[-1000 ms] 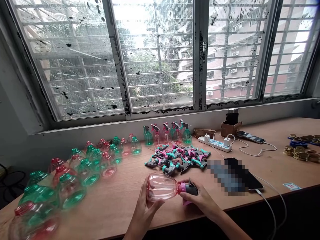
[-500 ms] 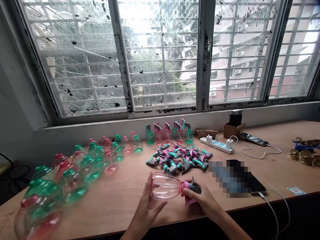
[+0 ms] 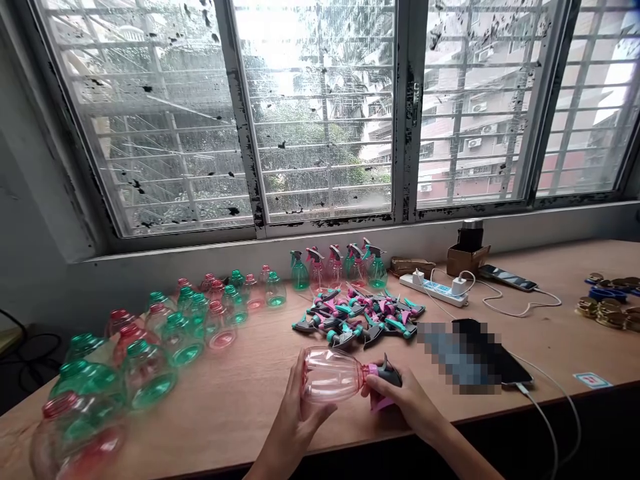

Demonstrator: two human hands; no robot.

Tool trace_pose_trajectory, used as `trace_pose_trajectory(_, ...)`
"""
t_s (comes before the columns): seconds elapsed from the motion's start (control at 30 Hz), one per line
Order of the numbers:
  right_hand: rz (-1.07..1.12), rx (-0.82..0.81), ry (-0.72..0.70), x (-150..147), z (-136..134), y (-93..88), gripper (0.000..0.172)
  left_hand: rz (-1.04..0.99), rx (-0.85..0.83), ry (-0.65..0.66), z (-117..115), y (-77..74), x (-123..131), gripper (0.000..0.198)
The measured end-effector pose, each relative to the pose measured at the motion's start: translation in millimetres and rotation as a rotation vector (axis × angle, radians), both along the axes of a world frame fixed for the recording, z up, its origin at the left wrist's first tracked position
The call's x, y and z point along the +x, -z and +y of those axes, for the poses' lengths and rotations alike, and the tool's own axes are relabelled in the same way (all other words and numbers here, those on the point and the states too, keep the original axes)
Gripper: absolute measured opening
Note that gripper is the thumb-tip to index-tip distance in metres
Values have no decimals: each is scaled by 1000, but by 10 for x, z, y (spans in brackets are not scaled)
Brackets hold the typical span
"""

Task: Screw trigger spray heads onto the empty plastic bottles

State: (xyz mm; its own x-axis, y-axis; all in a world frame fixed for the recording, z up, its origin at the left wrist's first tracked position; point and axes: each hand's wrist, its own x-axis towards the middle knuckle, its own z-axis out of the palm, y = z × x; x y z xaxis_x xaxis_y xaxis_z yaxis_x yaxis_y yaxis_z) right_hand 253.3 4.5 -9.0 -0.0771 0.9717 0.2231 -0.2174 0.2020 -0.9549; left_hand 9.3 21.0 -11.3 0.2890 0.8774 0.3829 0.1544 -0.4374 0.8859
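Note:
A clear pink spray bottle (image 3: pixel 331 377) lies sideways in the air over the near part of the table, its neck pointing right. My left hand (image 3: pixel 296 405) wraps its base end, thumb below and fingers behind. On the neck sits a pink and dark grey spray head (image 3: pixel 387 375), gripped by my right hand (image 3: pixel 400 397) with the thumb across it. Whether the collar is fully threaded I cannot tell. Just beyond my hands lies a pile of loose spray heads (image 3: pixel 360 313) in pink, teal and grey.
Several open green and pink bottles (image 3: pixel 177 337) stand on the left of the wooden table (image 3: pixel 240 400). Several bottles with spray heads (image 3: pixel 336 267) line the wall. To the right are a power strip (image 3: pixel 435 291), phones (image 3: pixel 510 279), cables and gold-coloured pieces (image 3: pixel 607 313).
Almost nothing differs. Both hands keep hold of the bottle and its spray head in nearly the same place, and the view has shifted very slightly.

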Motion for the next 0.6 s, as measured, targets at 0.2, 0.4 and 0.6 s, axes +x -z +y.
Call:
trace_pose_trajectory(0.2, 9, 0, -19, -4, 8, -10, 44, 41, 103, -72, 51, 125, 1, 86)
trace_pose_trajectory(0.4, -71, 14, -7, -4, -38, -82, 45, 67, 35, -18, 80, 115, -63, 92)
trace_pose_trajectory(0.6, -57, 3, -17, -1, -30, -73, 48, -45, -95, -20, 52, 89, -53, 85)
